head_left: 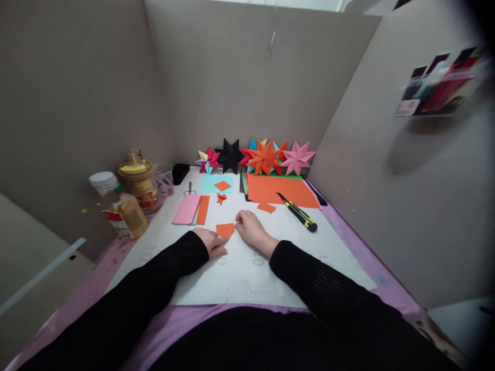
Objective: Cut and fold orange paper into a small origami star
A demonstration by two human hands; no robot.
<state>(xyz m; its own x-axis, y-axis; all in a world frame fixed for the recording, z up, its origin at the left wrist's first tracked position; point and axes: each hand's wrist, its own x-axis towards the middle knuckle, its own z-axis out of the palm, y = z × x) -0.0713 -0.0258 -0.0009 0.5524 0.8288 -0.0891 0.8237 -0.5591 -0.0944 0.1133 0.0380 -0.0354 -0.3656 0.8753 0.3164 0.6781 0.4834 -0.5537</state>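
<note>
A small piece of folded orange paper lies on the white mat, its right end cut to a slant. My left hand rests at its lower edge, index finger stretched along it and thumb apart. At the paper's right corner, my right hand is curled with its fingertips closed together on the edge. Farther back is a small folded orange paper piece. An orange paper diamond rests on a light blue sheet.
A yellow-black box cutter lies at right beside orange strips and orange sheets. At left are pink paper, scissors, a glue bottle and a brown jar. Several paper stars line the back wall.
</note>
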